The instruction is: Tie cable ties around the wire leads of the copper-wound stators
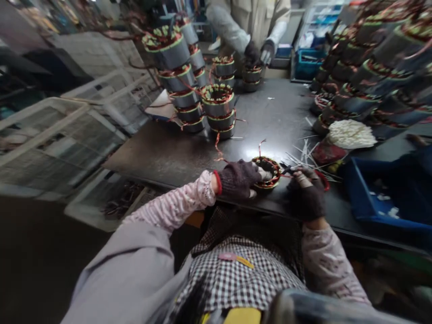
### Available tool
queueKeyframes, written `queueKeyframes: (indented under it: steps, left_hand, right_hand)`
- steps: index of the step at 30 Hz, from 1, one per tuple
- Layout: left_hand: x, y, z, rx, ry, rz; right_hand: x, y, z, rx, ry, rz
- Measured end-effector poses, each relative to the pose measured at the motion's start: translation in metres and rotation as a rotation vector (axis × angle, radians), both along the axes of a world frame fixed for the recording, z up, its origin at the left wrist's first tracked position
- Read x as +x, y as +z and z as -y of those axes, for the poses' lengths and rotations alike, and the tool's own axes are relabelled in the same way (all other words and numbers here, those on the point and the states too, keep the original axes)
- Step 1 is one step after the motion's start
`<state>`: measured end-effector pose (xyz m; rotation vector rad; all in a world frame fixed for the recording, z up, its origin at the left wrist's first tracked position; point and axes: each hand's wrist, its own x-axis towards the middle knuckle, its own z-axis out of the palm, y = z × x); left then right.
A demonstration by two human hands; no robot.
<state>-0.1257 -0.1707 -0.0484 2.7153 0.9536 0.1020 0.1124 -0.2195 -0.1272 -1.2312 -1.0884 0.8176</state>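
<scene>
A wound motor stator [270, 183], a ring with copper wires and yellow-green insulation, lies on the dark tabletop near its front edge. My left hand [239, 179], in a dark knitted glove with bare or taped fingertips, grips its left side, fingers reaching over the rim. In my gloved right hand [306, 192] is a pair of cutting pliers [286, 169] with dark jaws and a red handle. The jaws point left at the stator's right side, where a reddish wire sticks out. Whether they close on that wire, I cannot tell. Another wire stands up behind the ring.
Stator stacks [218, 108] stand at the back left, and a larger pile [357, 90] at the right. Thin white sleeves [307, 155], a white bundle [351, 133] and a blue bin [361, 189] lie rightward. Across the table, a co-worker's gloved hands [258, 53] touch another stator.
</scene>
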Motion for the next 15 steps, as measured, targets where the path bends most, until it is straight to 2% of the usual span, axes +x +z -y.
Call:
queueKeyframes:
  steps: [3, 4, 6, 9, 12, 15]
  left_hand:
    - [0.008, 0.009, -0.014, -0.163, -0.017, -0.075]
    - [0.013, 0.012, -0.021, -0.194, -0.005, -0.133]
    - [0.021, 0.016, -0.033, -0.199, 0.010, -0.246]
    - [0.028, 0.016, -0.037, -0.154, 0.010, -0.298]
    - [0.029, 0.003, -0.020, 0.037, -0.026, -0.219]
    - [0.023, -0.024, 0.009, 0.276, -0.010, -0.142]
  right_hand:
    - [0.011, 0.004, 0.009, 0.004, 0.003, -0.066]
    - [0.020, 0.009, 0.010, 0.021, -0.040, -0.064]
    - [0.044, 0.018, 0.004, 0.079, -0.236, -0.048]
    - [0.091, 0.024, -0.026, 0.146, -0.587, -0.019]
    - [0.128, 0.017, -0.067, 0.126, -0.692, 0.030]
    - [0.141, 0.008, -0.096, 0.155, -0.657, 0.124]
